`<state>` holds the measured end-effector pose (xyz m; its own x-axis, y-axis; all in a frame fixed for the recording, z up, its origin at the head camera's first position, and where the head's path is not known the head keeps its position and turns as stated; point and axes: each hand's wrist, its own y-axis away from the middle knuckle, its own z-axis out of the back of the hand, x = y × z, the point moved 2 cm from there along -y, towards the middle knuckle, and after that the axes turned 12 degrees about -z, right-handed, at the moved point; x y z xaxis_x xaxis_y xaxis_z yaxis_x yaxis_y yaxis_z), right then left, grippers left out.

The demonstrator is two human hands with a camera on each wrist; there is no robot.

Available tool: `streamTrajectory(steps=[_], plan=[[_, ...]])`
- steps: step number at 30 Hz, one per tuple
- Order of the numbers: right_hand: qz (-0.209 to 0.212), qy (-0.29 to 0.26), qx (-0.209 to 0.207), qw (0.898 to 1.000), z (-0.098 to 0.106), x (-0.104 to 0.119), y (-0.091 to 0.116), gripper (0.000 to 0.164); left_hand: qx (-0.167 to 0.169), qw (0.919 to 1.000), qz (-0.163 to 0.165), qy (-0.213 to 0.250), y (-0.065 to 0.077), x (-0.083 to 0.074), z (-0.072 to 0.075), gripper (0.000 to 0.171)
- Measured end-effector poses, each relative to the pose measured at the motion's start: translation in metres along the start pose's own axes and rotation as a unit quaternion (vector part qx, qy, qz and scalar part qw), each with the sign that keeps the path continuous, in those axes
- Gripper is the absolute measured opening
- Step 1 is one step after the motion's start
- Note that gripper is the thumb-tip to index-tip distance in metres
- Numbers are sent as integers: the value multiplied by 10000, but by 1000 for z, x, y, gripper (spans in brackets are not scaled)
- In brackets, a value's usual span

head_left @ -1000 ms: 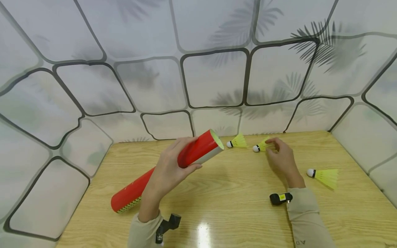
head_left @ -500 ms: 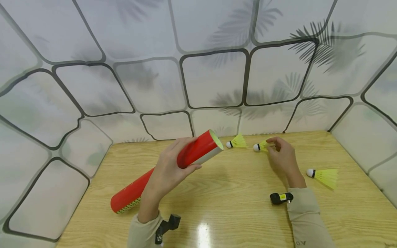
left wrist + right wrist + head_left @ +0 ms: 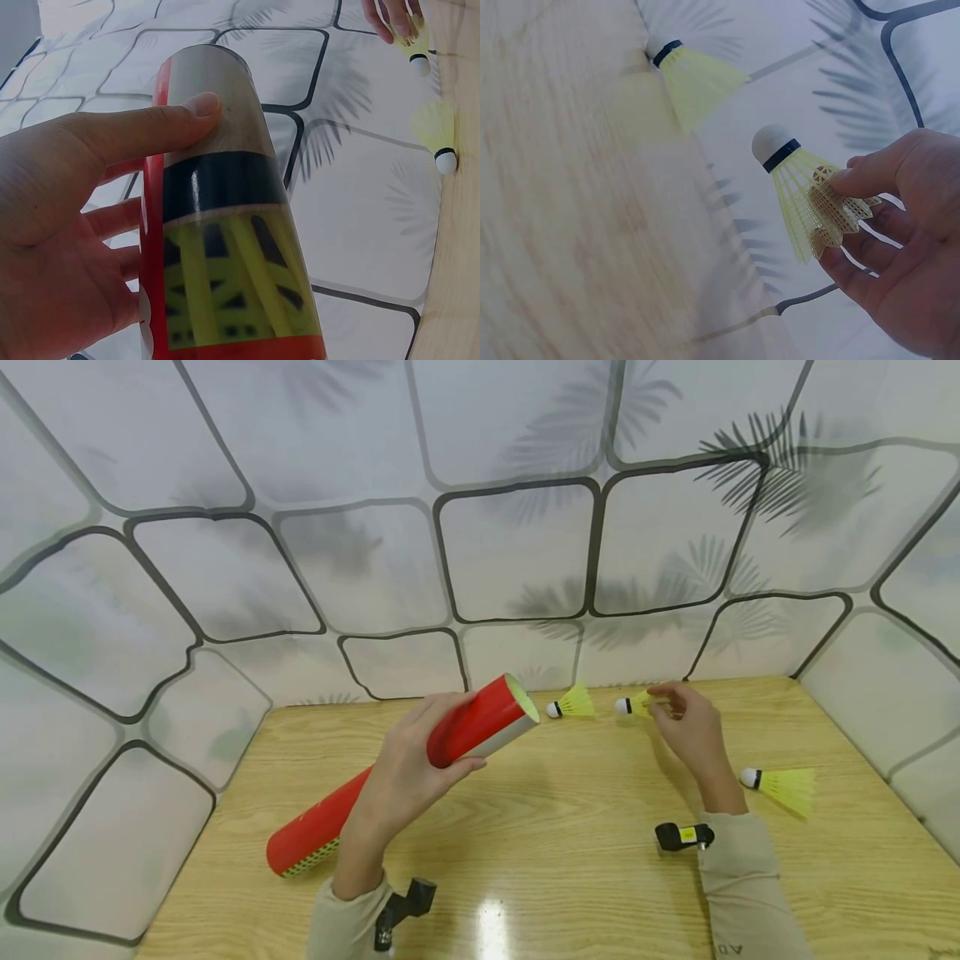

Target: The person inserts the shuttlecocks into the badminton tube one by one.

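Bordering the wood-grain table (image 3: 555, 852) at the back: one pale wall (image 3: 517, 556), patterned with dark-outlined blocks and palm-leaf shadows, standing close behind the far row. Room for moving: a broad stretch of wood between the red tube (image 3: 486, 718) and my right wrist, running on toward the near side. Container, one: the tube, my left hand (image 3: 408, 764) wrapped round its upper part, thumb on the pale side; tilted, mouth raised and facing my right, lower end down to the left. A light green lining shows at the rim; the deeper interior is hidden. Its side carries a dark band and a yellow-green printed panel. Item in my right hand (image 3: 693, 727), one: the held shuttlecock (image 3: 636, 705), skirt pinched between thumb and fingers, located near the back edge, cork toward the tube. White rounded cork, black band, yellow netted skirt with a scalloped rim. Companions, two, of like pattern: the back shuttlecock (image 3: 574, 702) lying between tube mouth and pinched piece, and the outer shuttlecock (image 3: 782, 787) beyond my right wrist.
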<state>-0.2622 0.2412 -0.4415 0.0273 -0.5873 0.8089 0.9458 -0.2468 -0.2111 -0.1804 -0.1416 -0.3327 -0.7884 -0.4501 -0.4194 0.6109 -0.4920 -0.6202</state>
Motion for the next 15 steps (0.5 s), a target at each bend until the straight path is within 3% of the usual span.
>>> streamTrajectory(steps=[15], plan=[[306,-234,-202,9991,9,20,3,20,-24,10000,-16,18,0,0,0,70]])
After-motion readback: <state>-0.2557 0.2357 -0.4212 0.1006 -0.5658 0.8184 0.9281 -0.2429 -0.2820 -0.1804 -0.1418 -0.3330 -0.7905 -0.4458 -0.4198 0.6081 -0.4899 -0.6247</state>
